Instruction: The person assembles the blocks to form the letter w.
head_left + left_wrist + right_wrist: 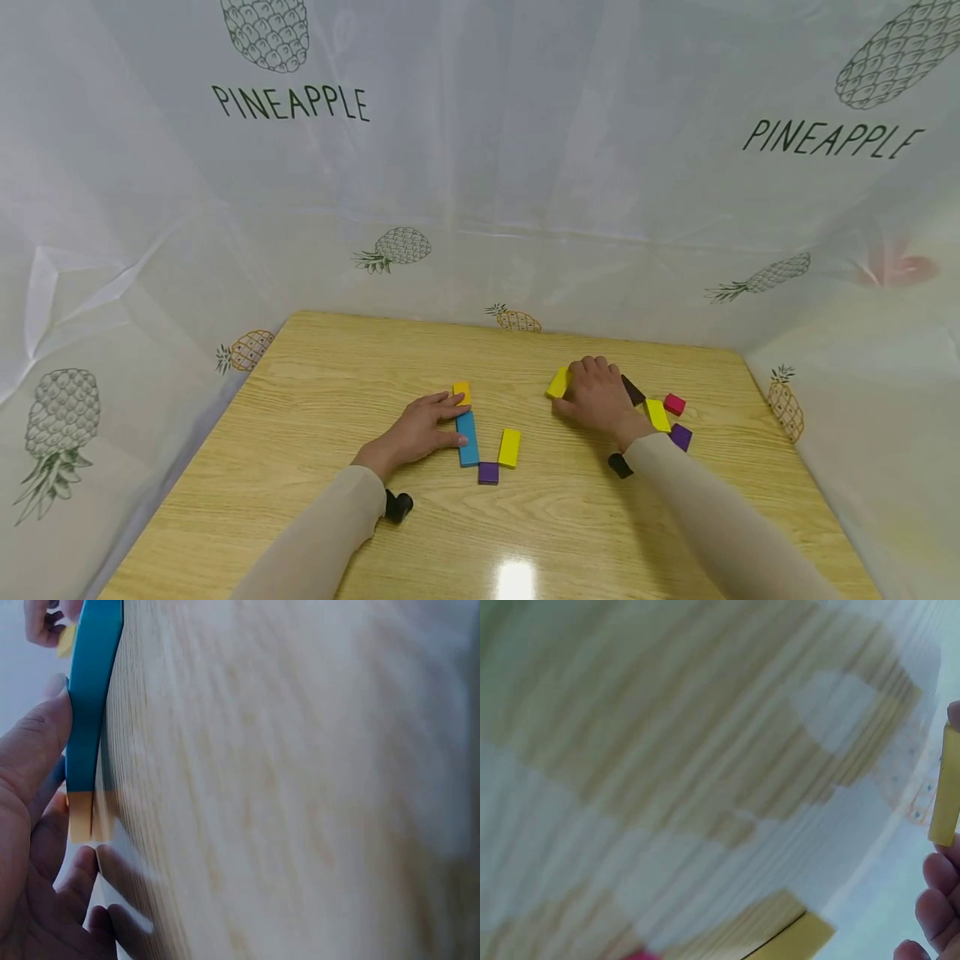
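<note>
Apparently keeping them aligned, left hand (422, 430), fingers relaxed, touched orange block (461, 390) and blue block (470, 455) at left; right hand (597, 395), farther right, pinched one yellow block (558, 383) by its ends, seemingly for firmness.

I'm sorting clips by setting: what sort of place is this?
Probably a makeshift screened-off workspace: a wooden table, pineapple-print sheeting behind and beside it, and coloured blocks.
</note>
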The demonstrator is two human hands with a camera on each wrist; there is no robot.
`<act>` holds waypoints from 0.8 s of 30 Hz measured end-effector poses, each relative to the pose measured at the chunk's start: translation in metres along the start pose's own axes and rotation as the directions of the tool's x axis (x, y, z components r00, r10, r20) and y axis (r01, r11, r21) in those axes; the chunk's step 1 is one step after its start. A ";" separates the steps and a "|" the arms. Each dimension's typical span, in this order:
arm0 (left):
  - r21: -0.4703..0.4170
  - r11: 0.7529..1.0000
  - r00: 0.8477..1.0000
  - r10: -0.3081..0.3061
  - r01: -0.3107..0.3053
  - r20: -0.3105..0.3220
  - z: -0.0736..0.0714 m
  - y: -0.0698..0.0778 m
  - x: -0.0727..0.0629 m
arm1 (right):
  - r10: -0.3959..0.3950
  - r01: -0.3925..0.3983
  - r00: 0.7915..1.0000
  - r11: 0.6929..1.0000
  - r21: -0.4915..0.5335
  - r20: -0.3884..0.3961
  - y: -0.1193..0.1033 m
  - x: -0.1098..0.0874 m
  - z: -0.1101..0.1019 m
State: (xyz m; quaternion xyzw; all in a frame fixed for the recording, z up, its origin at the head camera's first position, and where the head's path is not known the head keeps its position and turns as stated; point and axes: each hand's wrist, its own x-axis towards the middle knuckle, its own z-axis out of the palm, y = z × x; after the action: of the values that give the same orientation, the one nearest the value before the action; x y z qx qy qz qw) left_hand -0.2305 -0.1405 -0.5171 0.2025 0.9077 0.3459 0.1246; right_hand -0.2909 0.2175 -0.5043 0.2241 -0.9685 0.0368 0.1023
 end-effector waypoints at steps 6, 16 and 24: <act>0.002 1.000 1.000 0.003 -0.003 0.001 0.000 -0.001 0.000 | -0.075 0.075 0.997 0.997 -0.033 -0.007 -0.016 0.002 0.004; -0.008 1.000 1.000 0.002 -0.002 0.005 -0.001 0.000 0.000 | -0.141 0.140 0.989 0.990 0.025 0.050 -0.041 0.005 0.006; -0.011 1.000 1.000 0.005 -0.005 0.008 -0.001 -0.001 0.000 | -0.167 0.168 0.982 0.986 -0.008 0.094 -0.050 0.008 0.013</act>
State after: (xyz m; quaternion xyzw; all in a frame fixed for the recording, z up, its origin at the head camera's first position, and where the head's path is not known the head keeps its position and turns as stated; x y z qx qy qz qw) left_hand -0.2310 -0.1415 -0.5168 0.2056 0.9047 0.3504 0.1284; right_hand -0.2778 0.1678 -0.5140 0.3056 -0.9501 0.0098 0.0619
